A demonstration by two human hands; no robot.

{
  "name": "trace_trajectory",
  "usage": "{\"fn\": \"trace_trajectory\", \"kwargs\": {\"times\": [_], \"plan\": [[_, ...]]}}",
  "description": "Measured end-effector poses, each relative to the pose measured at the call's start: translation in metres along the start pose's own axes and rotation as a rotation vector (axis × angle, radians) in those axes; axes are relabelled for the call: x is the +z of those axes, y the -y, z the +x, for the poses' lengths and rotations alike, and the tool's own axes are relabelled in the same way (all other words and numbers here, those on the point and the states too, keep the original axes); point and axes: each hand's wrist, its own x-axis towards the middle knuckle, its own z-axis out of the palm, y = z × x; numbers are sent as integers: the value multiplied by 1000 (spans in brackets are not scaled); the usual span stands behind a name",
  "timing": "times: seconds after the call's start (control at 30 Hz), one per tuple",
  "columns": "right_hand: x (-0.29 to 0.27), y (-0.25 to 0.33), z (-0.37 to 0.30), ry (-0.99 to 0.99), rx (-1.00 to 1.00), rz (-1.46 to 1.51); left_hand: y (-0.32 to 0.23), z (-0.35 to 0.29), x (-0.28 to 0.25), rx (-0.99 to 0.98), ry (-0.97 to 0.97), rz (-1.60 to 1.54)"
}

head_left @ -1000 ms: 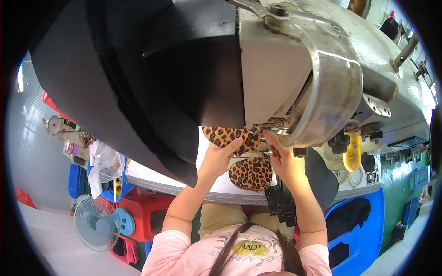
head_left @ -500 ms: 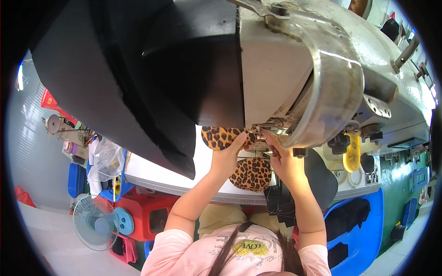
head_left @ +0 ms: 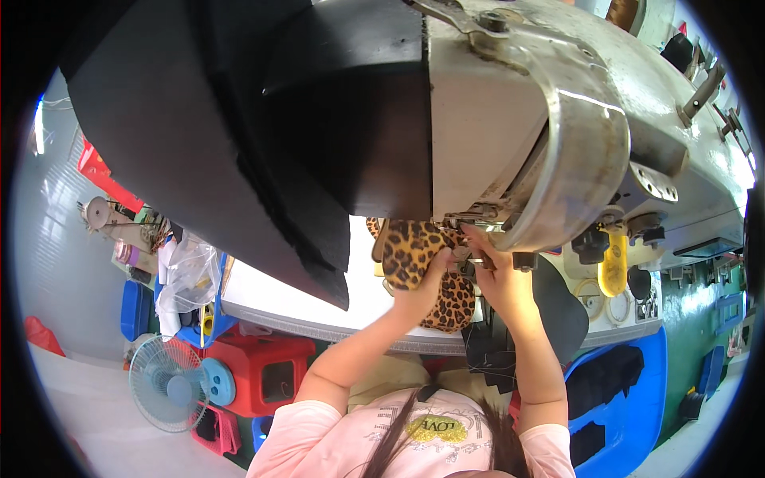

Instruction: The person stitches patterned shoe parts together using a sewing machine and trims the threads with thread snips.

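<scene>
A leopard-print fabric piece point(head_left: 408, 253) with a rounded outline lies under the head of a sewing machine point(head_left: 510, 119). My left hand point(head_left: 426, 288) pinches its near right edge between thumb and fingers. Close to the presser foot, my right hand point(head_left: 498, 279) has its fingers closed at the right edge of the same piece; the fingertips are partly hidden by the machine. A second leopard-print piece point(head_left: 456, 307) hangs or lies just nearer to me, below my hands. More leopard print shows behind the held piece. The needle itself is hidden.
A black sheet point(head_left: 159, 119) covers the upper left. Black material point(head_left: 488, 342) lies by my right forearm. A blue tub point(head_left: 649, 406) with black pieces stands at the right. To the left are a red stool point(head_left: 231, 350), a fan point(head_left: 177, 389) and plastic bags point(head_left: 191, 275).
The leopard-print piece has swung round toward me and now stands more upright in view. My left hand has shifted right and nearer with it. The right hand stays by the presser foot.
</scene>
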Motion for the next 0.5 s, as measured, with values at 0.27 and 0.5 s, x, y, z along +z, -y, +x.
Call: {"fn": "trace_trajectory", "kwargs": {"times": [0.27,0.5], "plan": [[4,-12,-33,63,185,174,-8,67,-47,-275,337,-14],[25,-27,-78,230,279,-75,33,-29,-51,196,359,1008]]}}
